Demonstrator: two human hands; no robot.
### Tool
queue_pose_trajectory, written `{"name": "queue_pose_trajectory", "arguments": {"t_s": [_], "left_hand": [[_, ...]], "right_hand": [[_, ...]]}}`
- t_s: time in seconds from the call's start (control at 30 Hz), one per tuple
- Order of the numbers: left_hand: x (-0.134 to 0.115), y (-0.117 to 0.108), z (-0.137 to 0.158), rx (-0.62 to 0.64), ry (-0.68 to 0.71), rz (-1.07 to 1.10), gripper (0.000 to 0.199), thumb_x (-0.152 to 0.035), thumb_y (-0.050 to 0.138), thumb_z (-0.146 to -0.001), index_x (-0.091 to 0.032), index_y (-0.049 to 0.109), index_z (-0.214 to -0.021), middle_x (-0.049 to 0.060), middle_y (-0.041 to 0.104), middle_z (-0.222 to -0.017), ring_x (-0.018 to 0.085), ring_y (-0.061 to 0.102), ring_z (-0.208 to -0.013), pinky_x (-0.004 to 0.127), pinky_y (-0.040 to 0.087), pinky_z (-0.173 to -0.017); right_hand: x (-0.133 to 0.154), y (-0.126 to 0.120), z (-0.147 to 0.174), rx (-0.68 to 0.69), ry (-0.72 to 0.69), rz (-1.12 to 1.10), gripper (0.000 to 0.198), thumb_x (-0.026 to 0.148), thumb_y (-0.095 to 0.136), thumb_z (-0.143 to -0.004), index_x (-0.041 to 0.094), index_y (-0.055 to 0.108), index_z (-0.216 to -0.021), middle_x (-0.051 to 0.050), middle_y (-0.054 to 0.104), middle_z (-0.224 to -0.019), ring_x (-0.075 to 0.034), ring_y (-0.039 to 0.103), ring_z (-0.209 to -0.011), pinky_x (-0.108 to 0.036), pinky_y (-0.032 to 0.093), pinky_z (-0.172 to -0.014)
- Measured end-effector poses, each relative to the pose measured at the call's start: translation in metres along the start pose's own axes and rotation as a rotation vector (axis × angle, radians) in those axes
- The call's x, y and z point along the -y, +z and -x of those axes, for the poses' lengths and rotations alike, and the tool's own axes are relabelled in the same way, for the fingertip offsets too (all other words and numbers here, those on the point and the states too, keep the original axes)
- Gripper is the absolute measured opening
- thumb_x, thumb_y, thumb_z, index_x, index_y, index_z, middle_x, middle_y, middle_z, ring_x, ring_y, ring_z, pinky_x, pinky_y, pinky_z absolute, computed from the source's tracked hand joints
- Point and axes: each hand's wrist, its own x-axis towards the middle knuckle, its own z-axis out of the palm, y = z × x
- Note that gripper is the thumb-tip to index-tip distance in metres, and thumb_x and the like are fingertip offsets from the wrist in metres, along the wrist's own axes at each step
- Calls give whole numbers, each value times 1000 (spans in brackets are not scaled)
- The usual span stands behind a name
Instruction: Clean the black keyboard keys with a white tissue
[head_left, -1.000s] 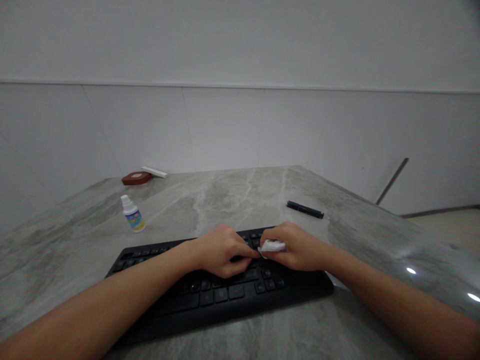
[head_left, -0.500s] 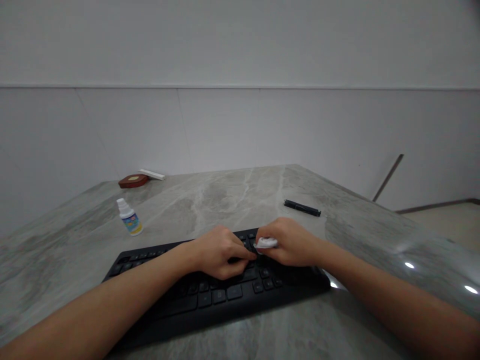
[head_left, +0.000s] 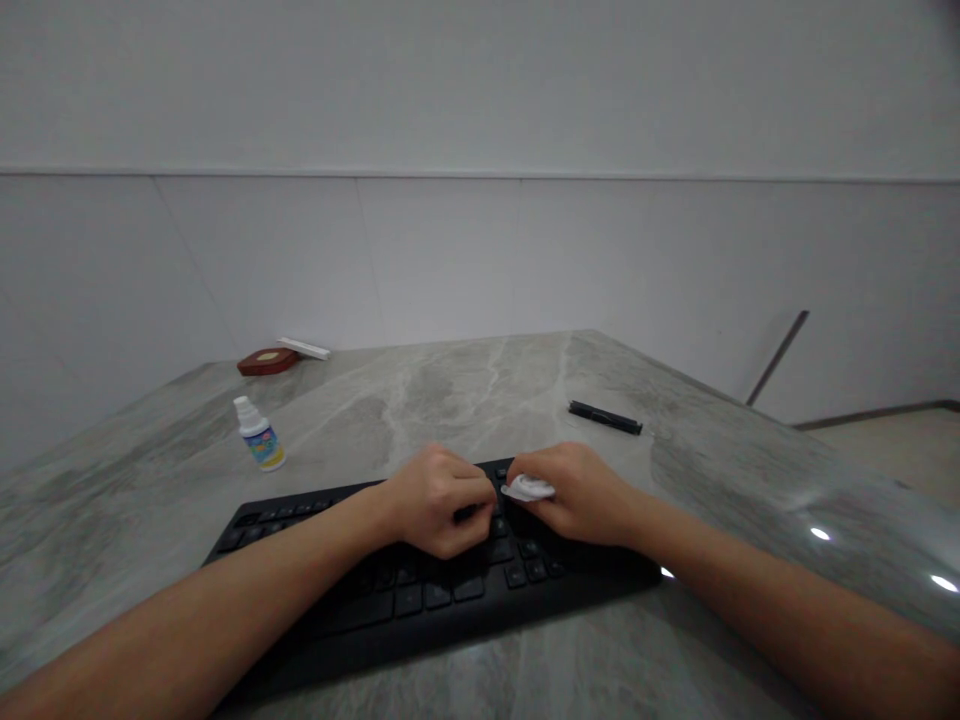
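Observation:
A black keyboard (head_left: 442, 600) lies at a slant on the marbled tabletop, partly covered by both forearms. Over its middle is my left hand (head_left: 444, 503), fingers curled in toward the thumb; whatever they may pinch is hidden. My right hand (head_left: 574, 492) is closed around a crumpled white wipe (head_left: 529, 487), above the keyboard's right part. A narrow gap separates the two hands. Several keys show below the left hand, and the far right ones are hidden beneath the right hand.
A small white spray bottle (head_left: 260, 436) with a colourful label stands to the left. Beyond the right hand lies a slim black object (head_left: 604, 417). Near the wall are a reddish-brown case (head_left: 267, 361) and a flat white piece (head_left: 304, 348). The tabletop (head_left: 465, 390) ends at a white wall.
My left fingertips have drawn back to the left and curled in more, away from the wipe. The right hand with the wipe has shifted only slightly.

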Motion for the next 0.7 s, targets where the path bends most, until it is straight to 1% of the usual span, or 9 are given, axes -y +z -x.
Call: {"name": "queue_pose_trajectory", "arguments": {"t_s": [0.1,0.2,0.3,0.4,0.53,0.6,0.7], "left_hand": [[0,-1,-1,-26,-41,-20,20,-12,46,-84,-17,58,-69,-2,54,-53,11,44,-41,27,30,-41],[0,-2,-2,-37,-76,-35,19,-12,45,-85,-17,58,-72,-1,55,-55,11,46,-44,25,30,-43],[-1,-3,-2,-19,-104,-39,19,-13,44,-88,-17,59,-78,0,58,-60,11,50,-47,25,33,-45],[-1,-4,-3,19,-127,-31,18,-14,43,-91,-16,60,-84,1,61,-66,12,55,-52,24,36,-48],[-2,-6,-3,85,-144,-2,18,-15,41,-95,-16,59,-94,2,65,-72,13,60,-57,23,40,-52],[-3,-7,-3,123,-142,19,16,-16,41,-96,-16,58,-97,1,65,-72,13,61,-58,23,42,-52],[-5,-8,-4,206,-144,56,14,-18,42,-97,-17,56,-97,0,65,-70,14,59,-55,23,41,-51]], "right_hand": [[3,1,-1,-29,5,-20,14,16,59,-81,18,69,-91,-5,74,-81,-18,66,-73,-26,38,-65],[7,0,-3,42,-2,12,12,15,58,-79,18,67,-86,-5,74,-79,-19,65,-70,-26,35,-62],[11,-4,-4,95,-20,27,11,14,57,-79,18,67,-82,-6,74,-81,-19,65,-70,-27,35,-62],[14,-7,-3,135,-31,27,9,14,58,-77,17,66,-78,-6,73,-79,-19,64,-70,-27,37,-63],[17,-11,-1,204,-72,-49,6,16,61,-78,16,65,-75,-4,70,-73,-17,63,-67,-25,40,-63],[18,-12,-1,220,-84,-93,6,17,62,-78,16,65,-74,-3,69,-71,-16,63,-66,-24,41,-63],[16,-16,1,207,-113,-151,6,18,62,-79,17,66,-75,-2,68,-70,-14,61,-65,-24,41,-64]]}}
